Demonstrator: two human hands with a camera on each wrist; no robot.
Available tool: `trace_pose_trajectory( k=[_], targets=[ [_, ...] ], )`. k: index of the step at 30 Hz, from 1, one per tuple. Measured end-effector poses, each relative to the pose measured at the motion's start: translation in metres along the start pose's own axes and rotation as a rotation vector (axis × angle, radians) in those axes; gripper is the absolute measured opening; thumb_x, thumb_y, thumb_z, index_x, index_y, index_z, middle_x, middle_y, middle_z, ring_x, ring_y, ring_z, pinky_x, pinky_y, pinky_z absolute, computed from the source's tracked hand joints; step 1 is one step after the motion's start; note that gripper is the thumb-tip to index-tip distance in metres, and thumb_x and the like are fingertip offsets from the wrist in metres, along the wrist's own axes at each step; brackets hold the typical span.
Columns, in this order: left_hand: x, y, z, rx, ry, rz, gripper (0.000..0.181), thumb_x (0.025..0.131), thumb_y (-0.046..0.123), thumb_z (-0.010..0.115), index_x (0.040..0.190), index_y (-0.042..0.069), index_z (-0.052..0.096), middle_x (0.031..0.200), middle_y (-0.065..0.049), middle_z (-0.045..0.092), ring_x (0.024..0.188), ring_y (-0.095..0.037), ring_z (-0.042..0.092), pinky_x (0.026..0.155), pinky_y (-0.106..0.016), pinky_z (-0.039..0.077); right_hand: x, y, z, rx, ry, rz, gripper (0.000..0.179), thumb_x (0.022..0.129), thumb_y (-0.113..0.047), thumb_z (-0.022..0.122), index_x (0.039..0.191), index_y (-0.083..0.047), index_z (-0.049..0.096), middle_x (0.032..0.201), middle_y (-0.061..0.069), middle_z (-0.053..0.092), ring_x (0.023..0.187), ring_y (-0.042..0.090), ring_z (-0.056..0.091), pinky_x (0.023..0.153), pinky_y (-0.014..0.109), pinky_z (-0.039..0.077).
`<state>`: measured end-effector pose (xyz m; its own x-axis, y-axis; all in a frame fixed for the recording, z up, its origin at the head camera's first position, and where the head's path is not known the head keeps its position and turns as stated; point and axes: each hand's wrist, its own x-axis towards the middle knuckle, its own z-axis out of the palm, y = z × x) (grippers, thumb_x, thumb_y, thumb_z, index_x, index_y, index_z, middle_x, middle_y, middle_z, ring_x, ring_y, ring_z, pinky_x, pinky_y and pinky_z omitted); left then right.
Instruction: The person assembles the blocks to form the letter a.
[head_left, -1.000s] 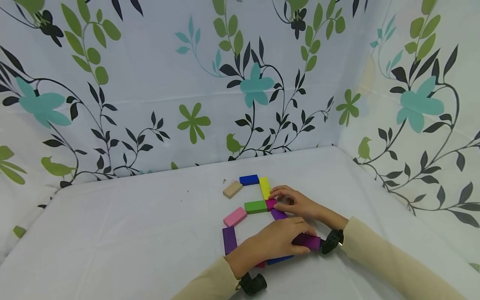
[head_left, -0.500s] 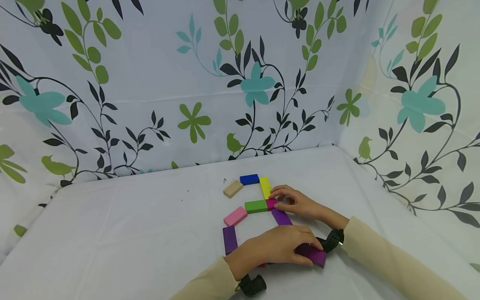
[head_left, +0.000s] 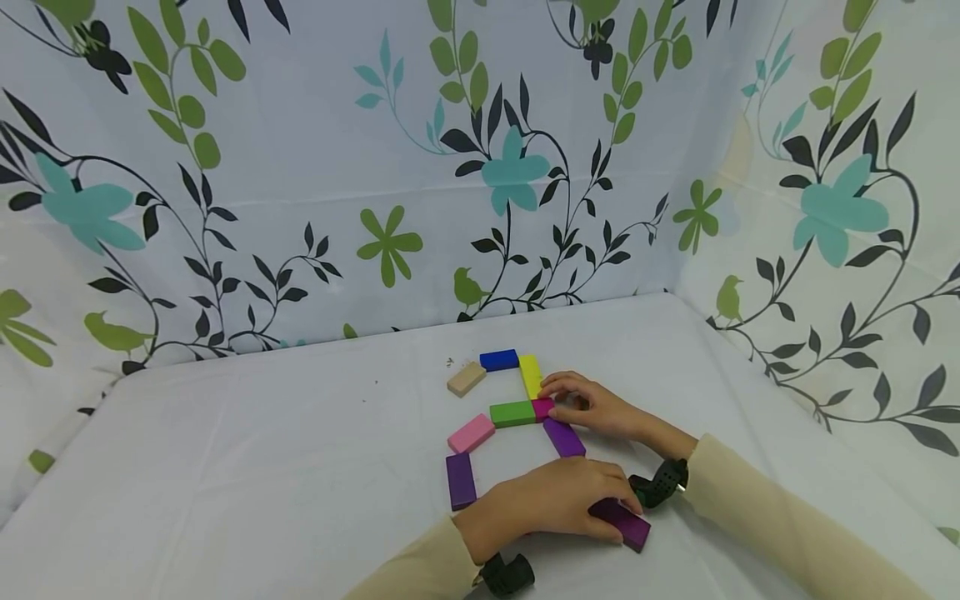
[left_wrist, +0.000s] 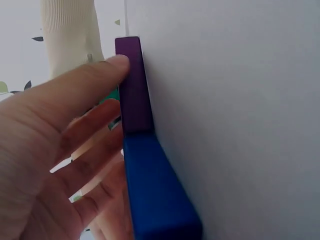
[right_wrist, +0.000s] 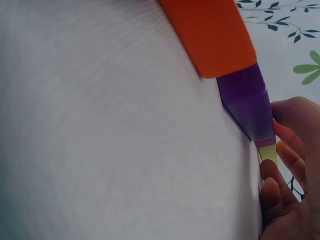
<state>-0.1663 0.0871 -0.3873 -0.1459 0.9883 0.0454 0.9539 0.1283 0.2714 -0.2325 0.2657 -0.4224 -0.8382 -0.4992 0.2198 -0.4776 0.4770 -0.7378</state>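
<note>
In the head view my left hand (head_left: 551, 504) pinches a dark purple block (head_left: 630, 529) low on the white table. The left wrist view shows the thumb on this purple block (left_wrist: 136, 100), whose end meets a blue block (left_wrist: 160, 195). My right hand (head_left: 596, 408) rests at the right side of the block outline, its relaxed fingertips touching around a magenta block (head_left: 543, 408) and a yellow block (head_left: 530, 375). Between the hands lies another purple block (head_left: 564, 437). An orange block (right_wrist: 212, 37) adjoins it in the right wrist view; in the head view my left hand hides the orange one.
More blocks form the outline: green (head_left: 512, 414), pink (head_left: 471, 433), purple at left (head_left: 461, 481), blue at the back (head_left: 499, 360) and tan (head_left: 467, 378). The table cloth (head_left: 262, 467) spreads left. A patterned curtain (head_left: 300, 183) stands behind.
My left hand has brought the dark purple block down toward me and turned it, its right end lower. More of the other purple block shows. The right hand has stayed in place.
</note>
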Motion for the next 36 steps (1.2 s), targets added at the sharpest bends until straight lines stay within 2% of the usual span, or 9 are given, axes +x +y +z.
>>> trace_pose_trajectory(
  k=[7, 15, 19, 23, 28, 32, 36],
  targets=[
    [-0.014, -0.008, -0.007, -0.057, 0.087, -0.031, 0.025, 0.095, 0.027, 0.066, 0.117, 0.015, 0.069, 0.112, 0.006, 0.064, 0.093, 0.004, 0.056, 0.085, -0.003, 0.038, -0.001, 0.001, 0.000, -0.027, 0.003, -0.031, 0.029, 0.095, -0.011, 0.063, 0.123, -0.003, 0.061, 0.137, 0.018, 0.049, 0.109, 0.026, 0.051, 0.081, 0.024, 0.043],
    [-0.034, -0.025, -0.019, -0.092, 0.148, -0.206, 0.024, 0.095, 0.027, 0.065, 0.116, 0.017, 0.069, 0.112, 0.009, 0.065, 0.108, -0.001, 0.058, 0.093, -0.013, 0.043, -0.003, 0.002, 0.000, -0.017, -0.011, -0.036, 0.029, 0.097, -0.011, 0.059, 0.125, -0.002, 0.060, 0.138, 0.021, 0.047, 0.110, 0.031, 0.050, 0.084, 0.024, 0.043],
    [-0.045, -0.036, -0.024, -0.140, 0.212, -0.242, 0.022, 0.095, 0.024, 0.066, 0.115, 0.015, 0.068, 0.113, 0.005, 0.065, 0.109, -0.007, 0.058, 0.094, -0.017, 0.045, -0.003, 0.000, -0.001, -0.025, -0.006, -0.035, 0.030, 0.096, -0.012, 0.061, 0.125, -0.003, 0.060, 0.138, 0.020, 0.048, 0.110, 0.030, 0.051, 0.085, 0.023, 0.044],
    [-0.056, -0.049, -0.030, -0.144, 0.291, -0.281, 0.021, 0.094, 0.019, 0.067, 0.114, 0.012, 0.069, 0.115, 0.001, 0.065, 0.112, -0.012, 0.059, 0.098, -0.022, 0.046, -0.001, 0.000, 0.000, -0.023, -0.006, -0.010, 0.030, 0.096, -0.014, 0.062, 0.125, -0.005, 0.061, 0.137, 0.019, 0.049, 0.111, 0.029, 0.051, 0.084, 0.023, 0.044],
    [-0.069, -0.063, -0.037, -0.167, 0.346, -0.379, 0.022, 0.092, 0.018, 0.069, 0.113, 0.010, 0.070, 0.112, -0.004, 0.065, 0.108, -0.018, 0.059, 0.095, -0.032, 0.050, 0.000, -0.001, 0.000, -0.037, -0.004, 0.024, 0.030, 0.096, -0.014, 0.062, 0.125, -0.006, 0.062, 0.138, 0.018, 0.049, 0.113, 0.030, 0.051, 0.084, 0.025, 0.043],
    [-0.078, -0.071, -0.037, -0.211, 0.374, -0.450, 0.021, 0.091, 0.015, 0.069, 0.112, 0.009, 0.069, 0.110, -0.005, 0.064, 0.105, -0.021, 0.060, 0.089, -0.037, 0.053, 0.000, -0.002, -0.001, -0.043, -0.002, 0.031, 0.031, 0.096, -0.015, 0.063, 0.125, -0.007, 0.062, 0.138, 0.017, 0.049, 0.113, 0.030, 0.050, 0.084, 0.025, 0.043],
    [-0.085, -0.080, -0.033, -0.214, 0.378, -0.477, 0.022, 0.091, 0.014, 0.070, 0.112, 0.008, 0.070, 0.108, -0.005, 0.064, 0.102, -0.022, 0.062, 0.086, -0.036, 0.054, 0.000, -0.001, -0.001, -0.036, -0.003, 0.045, 0.031, 0.095, -0.018, 0.064, 0.125, -0.009, 0.063, 0.139, 0.016, 0.050, 0.118, 0.030, 0.049, 0.085, 0.023, 0.043]
  ],
)
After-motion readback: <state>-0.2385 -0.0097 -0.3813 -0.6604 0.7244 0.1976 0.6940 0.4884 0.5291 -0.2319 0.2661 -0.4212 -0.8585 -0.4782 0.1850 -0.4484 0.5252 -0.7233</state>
